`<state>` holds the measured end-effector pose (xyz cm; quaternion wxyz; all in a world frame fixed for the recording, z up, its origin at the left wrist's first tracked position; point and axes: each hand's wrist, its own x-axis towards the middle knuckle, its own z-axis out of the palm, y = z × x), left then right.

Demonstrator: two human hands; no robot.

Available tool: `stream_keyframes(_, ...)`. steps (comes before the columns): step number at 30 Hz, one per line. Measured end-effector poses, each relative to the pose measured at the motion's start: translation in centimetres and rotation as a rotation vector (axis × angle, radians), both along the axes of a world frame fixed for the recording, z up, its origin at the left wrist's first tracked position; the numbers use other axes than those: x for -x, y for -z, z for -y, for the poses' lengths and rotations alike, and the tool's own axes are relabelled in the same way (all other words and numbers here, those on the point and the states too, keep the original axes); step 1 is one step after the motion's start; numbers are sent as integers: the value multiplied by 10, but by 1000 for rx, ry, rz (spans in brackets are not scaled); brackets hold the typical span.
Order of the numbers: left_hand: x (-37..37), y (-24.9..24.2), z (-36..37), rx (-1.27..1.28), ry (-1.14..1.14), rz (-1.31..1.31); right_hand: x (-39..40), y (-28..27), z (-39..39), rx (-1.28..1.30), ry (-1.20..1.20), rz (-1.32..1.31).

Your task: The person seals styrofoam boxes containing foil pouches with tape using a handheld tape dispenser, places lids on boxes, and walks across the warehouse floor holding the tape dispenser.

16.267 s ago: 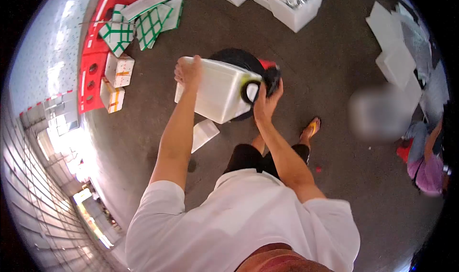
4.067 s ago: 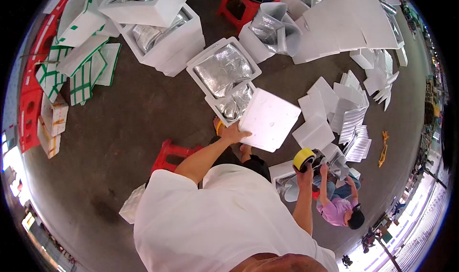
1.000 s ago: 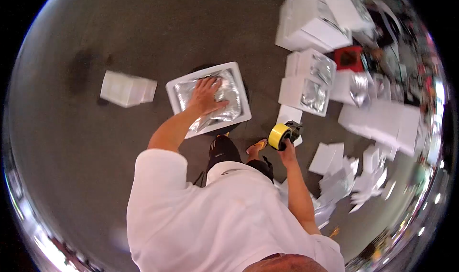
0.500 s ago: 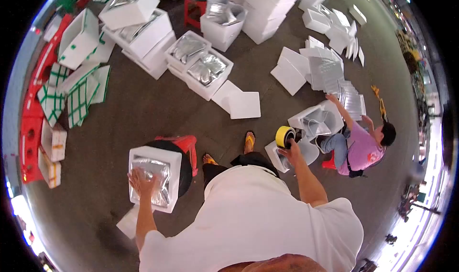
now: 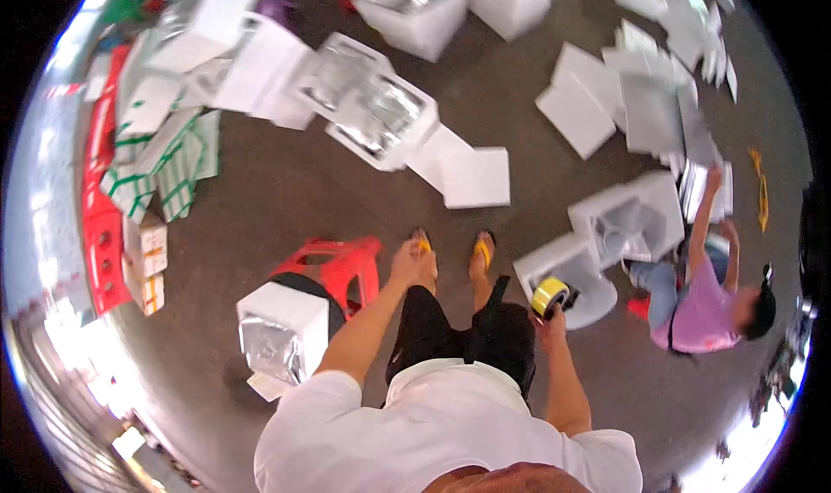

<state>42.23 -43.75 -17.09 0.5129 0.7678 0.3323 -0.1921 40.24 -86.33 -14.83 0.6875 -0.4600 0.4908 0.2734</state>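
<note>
My right hand (image 5: 551,322) is closed around a tape dispenser with a roll of yellow tape (image 5: 548,296), held out over the edge of a white foam box. My left hand (image 5: 414,265) is in front of my legs, above the floor near my foot, apart from the boxes. Its fingers look bent, but blur hides whether they are closed. To its left, a white foam box (image 5: 305,320) with a silver foil liner (image 5: 270,348) rests on a black round top (image 5: 333,307), beside a red plastic stool (image 5: 351,264).
At right, a person in a pink shirt (image 5: 705,307) sits by open foam boxes (image 5: 662,199), one arm stretched toward silver sheets. Foil-lined boxes (image 5: 415,134) and flat white lids (image 5: 478,178) lie ahead. A red barrier (image 5: 102,233) runs along the left.
My left hand has left the foil in the foam box and swung right, in front of my legs. My right hand still holds the tape dispenser, now lower. The view has shifted.
</note>
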Motion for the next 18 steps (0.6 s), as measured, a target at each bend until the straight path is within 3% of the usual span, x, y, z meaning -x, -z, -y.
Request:
stream_keyframes(2,-37,91,13,29,26,-185,11,25,-8,91,178,-84)
stream_keyframes(4,-78,175,25,-26,7,-301,35,64,-18,248,247,61)
stream_keyframes(7,-126,291,37,-158,7,-367,62,115,-24,449,69,29)
stream_keyframes(10,-156,401,44,-189,-46,-351,55,114,-54,529,-62,45)
stream_keyframes(12,-182,434,50,-210,-129,-406,60,127,-65,630,-199,19)
stream_keyframes(14,-185,481,48,-231,-161,-462,61,132,-66,634,-176,-120)
stream_keyframes(16,-183,523,47,-264,-294,-414,72,142,-64,692,-128,-89)
stream_keyframes(18,-171,525,46,-159,-379,-416,69,136,-64,673,-152,-116)
